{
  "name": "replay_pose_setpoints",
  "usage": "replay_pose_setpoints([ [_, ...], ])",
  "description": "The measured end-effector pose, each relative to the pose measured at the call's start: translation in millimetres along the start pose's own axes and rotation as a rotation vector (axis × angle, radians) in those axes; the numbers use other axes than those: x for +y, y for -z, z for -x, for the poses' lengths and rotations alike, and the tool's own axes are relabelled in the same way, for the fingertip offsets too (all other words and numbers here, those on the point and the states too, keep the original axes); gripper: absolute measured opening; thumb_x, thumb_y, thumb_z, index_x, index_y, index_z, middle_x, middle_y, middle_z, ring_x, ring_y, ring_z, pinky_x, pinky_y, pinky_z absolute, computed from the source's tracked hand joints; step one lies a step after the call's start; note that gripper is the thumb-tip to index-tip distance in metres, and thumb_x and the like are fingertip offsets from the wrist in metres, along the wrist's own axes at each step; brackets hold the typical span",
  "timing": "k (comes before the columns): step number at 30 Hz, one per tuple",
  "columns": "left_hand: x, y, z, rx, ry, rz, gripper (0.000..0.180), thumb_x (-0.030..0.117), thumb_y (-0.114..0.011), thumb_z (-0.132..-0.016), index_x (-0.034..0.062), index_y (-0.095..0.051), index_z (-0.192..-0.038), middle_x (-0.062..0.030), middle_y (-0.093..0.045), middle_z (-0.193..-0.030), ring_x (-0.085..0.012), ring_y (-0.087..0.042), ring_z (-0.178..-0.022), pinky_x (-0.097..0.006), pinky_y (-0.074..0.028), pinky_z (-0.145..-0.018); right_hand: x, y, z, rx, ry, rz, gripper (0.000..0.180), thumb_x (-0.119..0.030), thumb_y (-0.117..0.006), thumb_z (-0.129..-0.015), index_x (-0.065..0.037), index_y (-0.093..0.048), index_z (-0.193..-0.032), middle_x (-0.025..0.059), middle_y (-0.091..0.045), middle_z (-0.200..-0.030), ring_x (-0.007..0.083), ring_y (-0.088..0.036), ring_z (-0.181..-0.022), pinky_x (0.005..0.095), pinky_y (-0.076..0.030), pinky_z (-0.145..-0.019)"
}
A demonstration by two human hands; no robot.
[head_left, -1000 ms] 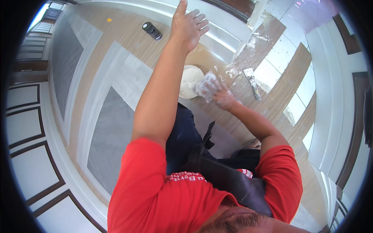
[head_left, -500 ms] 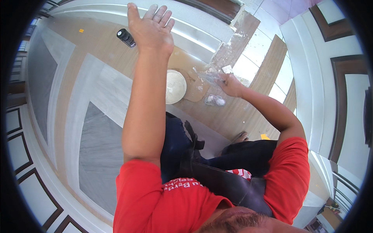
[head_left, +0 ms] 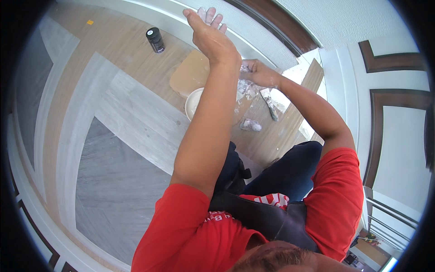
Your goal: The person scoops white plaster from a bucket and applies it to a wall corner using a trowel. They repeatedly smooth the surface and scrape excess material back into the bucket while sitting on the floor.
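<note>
My left hand is raised near the white wall base, open, with whitish powder on its fingertips. Close to its wrist, my right hand has its fingers closed on what looks like crumpled clear plastic, smeared white. My left forearm partly covers this plastic and a round white tub on the floor. A putty knife with a white-smeared blade lies below my right hand. Nearer to me is a small clear plastic packet with white stuff in it.
A tan board lies beyond the tub. Left of it stands a black lidded canister. Wood-look and grey floor covering spreads to the left. White panelled doors with brown trim rise on the right.
My left hand has moved right, its fingers closer together in view. My right hand has gone up and left toward it, with the plastic. The view has shifted, and the putty knife now shows.
</note>
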State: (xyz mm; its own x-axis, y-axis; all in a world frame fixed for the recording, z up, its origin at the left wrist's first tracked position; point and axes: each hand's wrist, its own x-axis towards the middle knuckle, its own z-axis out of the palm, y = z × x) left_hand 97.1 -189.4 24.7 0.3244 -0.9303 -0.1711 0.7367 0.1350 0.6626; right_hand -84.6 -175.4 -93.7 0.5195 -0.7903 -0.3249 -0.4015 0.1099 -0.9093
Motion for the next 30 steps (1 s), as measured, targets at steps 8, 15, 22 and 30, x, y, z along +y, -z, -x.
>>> replay_pose_setpoints([
  [8,17.8,51.3,-35.9,-0.223,-0.033,0.345,0.095,0.066,-0.034,-0.104,-0.0088,-0.02,-0.159,-0.0282,-0.039,-0.157,-0.0379,-0.037,-0.147,-0.048,-0.025,-0.123,16.0,-43.2,-27.0,-0.045,0.081,0.52,0.043,-0.016,-0.062,-0.099,-0.001,-0.055,-0.139,0.0233,-0.071,-0.119,0.0346,-0.069,-0.11,0.0432,-0.052,-0.098],
  [15,34.7,-0.4,4.7,0.156,-0.346,-0.039,0.081,0.056,-0.034,-0.109,-0.0057,-0.02,-0.161,-0.0258,-0.041,-0.157,-0.0366,-0.039,-0.147,-0.046,-0.029,-0.122,107.9,-60.0,-0.5,-0.295,0.815,1.028,0.057,-0.029,-0.063,-0.1,-0.021,-0.047,-0.154,0.0146,-0.049,-0.156,0.0367,-0.049,-0.14,0.0498,-0.041,-0.114],
  [22,11.7,-10.6,57.0,-0.738,-0.72,-0.052,0.094,0.065,-0.031,-0.105,-0.0119,-0.022,-0.158,-0.0279,-0.038,-0.157,-0.0399,-0.038,-0.146,-0.048,-0.027,-0.123,195.5,-73.2,44.8,-0.324,0.752,1.095,0.073,-0.04,-0.069,-0.094,-0.027,-0.038,-0.16,0.0085,-0.031,-0.168,0.033,-0.029,-0.153,0.0531,-0.03,-0.12],
  [30,-21.1,-89.6,130.9,0.326,-0.812,-0.442,0.087,0.06,-0.02,-0.107,-0.0118,-0.022,-0.157,-0.0288,-0.043,-0.15,-0.0393,-0.043,-0.141,-0.052,-0.033,-0.12,190.0,-53.7,16.4,-0.356,0.985,1.166,0.068,-0.039,-0.058,-0.101,-0.024,-0.033,-0.163,0.0084,-0.022,-0.172,0.0342,-0.02,-0.158,0.0544,-0.024,-0.123],
])
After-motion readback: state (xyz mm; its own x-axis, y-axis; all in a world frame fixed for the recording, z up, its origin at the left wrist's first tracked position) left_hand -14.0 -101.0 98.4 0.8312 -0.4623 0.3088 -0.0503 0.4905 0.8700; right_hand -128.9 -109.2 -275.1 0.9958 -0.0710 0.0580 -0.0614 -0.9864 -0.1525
